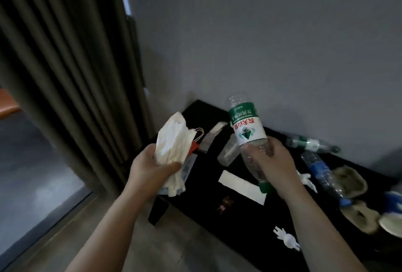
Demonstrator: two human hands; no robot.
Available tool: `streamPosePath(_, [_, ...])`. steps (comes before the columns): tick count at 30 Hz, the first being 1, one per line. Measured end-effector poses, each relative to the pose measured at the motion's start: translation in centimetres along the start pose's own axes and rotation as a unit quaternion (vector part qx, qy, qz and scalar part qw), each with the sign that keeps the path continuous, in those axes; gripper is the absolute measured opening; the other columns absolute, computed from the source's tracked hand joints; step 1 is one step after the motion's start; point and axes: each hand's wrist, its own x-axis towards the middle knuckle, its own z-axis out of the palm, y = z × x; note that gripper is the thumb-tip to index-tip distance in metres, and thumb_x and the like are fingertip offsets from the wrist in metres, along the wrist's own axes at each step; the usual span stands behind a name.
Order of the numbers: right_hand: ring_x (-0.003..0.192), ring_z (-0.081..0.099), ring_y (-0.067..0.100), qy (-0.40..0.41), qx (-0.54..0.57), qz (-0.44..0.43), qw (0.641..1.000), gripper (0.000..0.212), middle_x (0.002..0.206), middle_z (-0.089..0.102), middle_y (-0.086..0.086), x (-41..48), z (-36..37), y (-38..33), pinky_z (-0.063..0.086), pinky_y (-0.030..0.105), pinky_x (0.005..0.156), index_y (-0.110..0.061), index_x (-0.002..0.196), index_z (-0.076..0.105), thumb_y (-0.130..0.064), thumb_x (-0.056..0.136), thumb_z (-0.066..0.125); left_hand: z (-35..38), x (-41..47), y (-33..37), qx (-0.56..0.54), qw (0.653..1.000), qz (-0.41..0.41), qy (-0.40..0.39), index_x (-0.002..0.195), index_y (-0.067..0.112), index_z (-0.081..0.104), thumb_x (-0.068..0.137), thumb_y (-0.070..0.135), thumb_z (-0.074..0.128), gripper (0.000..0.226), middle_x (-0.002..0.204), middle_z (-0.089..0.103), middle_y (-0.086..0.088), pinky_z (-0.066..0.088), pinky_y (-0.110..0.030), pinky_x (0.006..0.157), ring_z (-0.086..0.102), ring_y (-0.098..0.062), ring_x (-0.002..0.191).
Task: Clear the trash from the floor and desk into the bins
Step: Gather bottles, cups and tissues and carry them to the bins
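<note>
My left hand [150, 168] grips a wad of crumpled white tissue [174, 143] above the left end of the black desk [250, 215]. My right hand [275, 163] holds an empty clear water bottle [248, 130] upside down, its green cap [265, 188] pointing down below my palm. The bottle has a green, white and red label. More trash lies on the desk: a flat white paper [241, 185], a clear wrapper [228, 152], two plastic bottles [313, 143] [322, 173], and white plastic cutlery [287, 238].
A small red paper bag [195, 141] sits behind the tissue. Slippers [350, 181] and a blue and white object [393, 202] lie at the desk's right end. A dark curtain [65, 65] hangs on the left, and the grey wall [261, 32] stands behind the desk.
</note>
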Motion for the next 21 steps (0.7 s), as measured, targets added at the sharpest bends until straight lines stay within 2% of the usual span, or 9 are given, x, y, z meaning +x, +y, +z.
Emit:
streamPosePath(3, [0.067,0.059,-0.017,0.094,0.015,-0.017,0.995,0.031,0.085,0.065,-0.023,-2.9,-1.7,-2.1,0.043,0.013,0.052,-0.036,0.102,0.058,-0.038,0.075,0.075,-0.1,1.9,2.7,0.014,0.995,0.072,-0.064,0.088,0.025,0.054,0.067,0.035,0.077,0.033,0.084,0.062,0.005,0.040,-0.023,0.052,0.058,-0.008,0.073])
streamPosePath(6, [0.070,0.063,-0.011,0.179,0.034,-0.029,0.983,0.027,0.088,0.067,-0.020,-6.2,-3.1,-3.7,0.044,0.007,0.050,-0.041,0.095,0.058,-0.039,0.074,0.076,0.4,2.6,5.3,-0.005,0.983,0.145,-0.109,0.089,0.020,0.055,0.069,0.035,0.077,0.033,0.087,0.063,-0.002,0.040,-0.023,0.053,0.058,-0.012,0.073])
streamPosePath(8, [0.076,0.066,-0.004,0.232,0.031,-0.039,0.971,0.030,0.094,0.069,-0.013,-8.6,-4.4,-4.7,0.049,0.015,0.058,-0.037,0.099,0.059,-0.040,0.074,0.076,0.9,2.0,7.2,-0.021,0.973,0.177,-0.147,0.087,0.024,0.053,0.070,0.034,0.077,0.031,0.087,0.062,0.002,0.039,-0.022,0.053,0.057,-0.009,0.072])
streamPosePath(10, [0.080,0.069,0.003,0.278,0.018,-0.052,0.959,0.040,0.095,0.071,-0.010,-11.3,-6.1,-5.9,0.051,0.023,0.064,-0.034,0.102,0.060,-0.049,0.068,0.075,1.8,0.9,9.3,-0.041,0.959,0.208,-0.189,0.088,0.029,0.053,0.069,0.034,0.078,0.032,0.086,0.061,0.008,0.039,-0.021,0.054,0.058,-0.006,0.076])
streamPosePath(13, [0.079,0.070,0.003,0.343,0.011,-0.071,0.937,0.060,0.093,0.072,-0.013,-15.7,-9.4,-7.2,0.051,0.018,0.058,-0.031,0.108,0.061,-0.059,0.057,0.074,3.5,-1.8,13.2,-0.063,0.935,0.256,-0.239,0.095,0.030,0.050,0.071,0.039,0.077,0.037,0.088,0.057,0.014,0.039,-0.021,0.056,0.054,-0.003,0.079])
streamPosePath(15, [0.080,0.070,0.006,0.392,0.012,-0.080,0.916,0.055,0.094,0.072,-0.013,-19.2,-12.0,-7.9,0.052,0.023,0.062,-0.033,0.109,0.061,-0.055,0.060,0.076,4.9,-4.7,16.0,-0.081,0.915,0.287,-0.273,0.090,0.036,0.046,0.072,0.039,0.076,0.035,0.087,0.052,0.020,0.035,-0.019,0.055,0.049,0.001,0.077])
streamPosePath(17, [0.083,0.071,0.011,0.441,0.008,-0.090,0.893,0.053,0.095,0.073,-0.008,-23.3,-14.7,-8.6,0.053,0.031,0.068,-0.032,0.109,0.061,-0.052,0.063,0.076,6.3,-8.4,18.7,-0.108,0.890,0.318,-0.308,0.081,0.034,0.046,0.072,0.036,0.077,0.033,0.085,0.053,0.018,0.035,-0.018,0.054,0.050,0.001,0.076])
streamPosePath(21, [0.083,0.072,0.018,0.527,-0.025,-0.101,0.843,0.041,0.094,0.074,-0.003,-33.1,-19.9,-10.1,0.058,0.041,0.070,-0.032,0.107,0.064,-0.050,0.071,0.072,8.4,-17.5,23.0,-0.170,0.834,0.365,-0.377,0.084,0.030,0.055,0.068,0.031,0.080,0.030,0.083,0.063,0.012,0.042,-0.021,0.057,0.060,-0.002,0.075])
